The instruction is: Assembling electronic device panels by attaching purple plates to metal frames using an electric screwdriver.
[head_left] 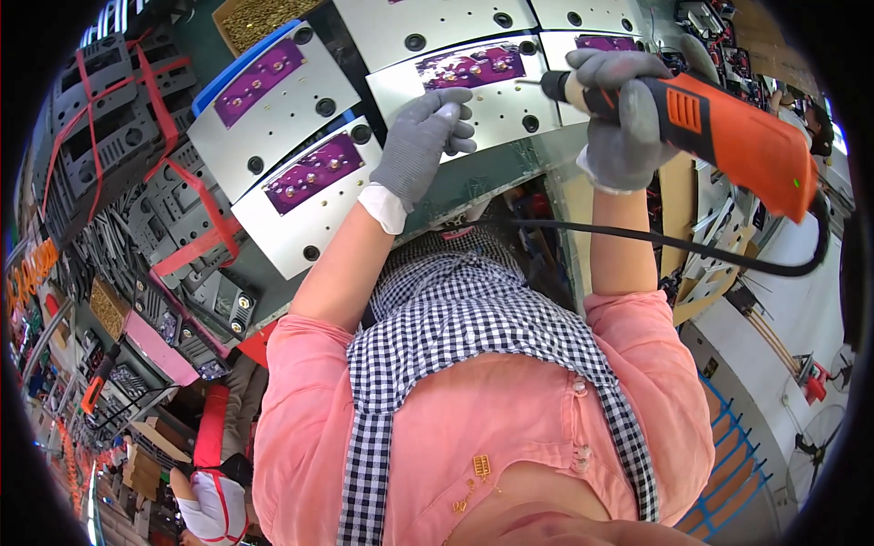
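Observation:
My right hand (628, 127), in a grey glove, is wrapped round an orange and black electric screwdriver (751, 141). The tool lies almost level, its thin bit pointing left over a silver metal plate (496, 114). A shiny purple panel (469, 65) with several small brass-coloured fittings is set in that plate. At the plate's left end is my left hand (423, 141), also gloved, with its fingers curled in and the thumb against them; whatever they hold is hidden. From the screwdriver's rear, a black cable (674, 238) loops back across my right forearm.
More silver plates with purple panels, including one at the near left (282, 232), cover the green bench. A box of small brass-coloured parts (259, 23) stands at the back. Dark metal frames (100, 127) tied with red straps are stacked left. Another person (214, 505) is at lower left.

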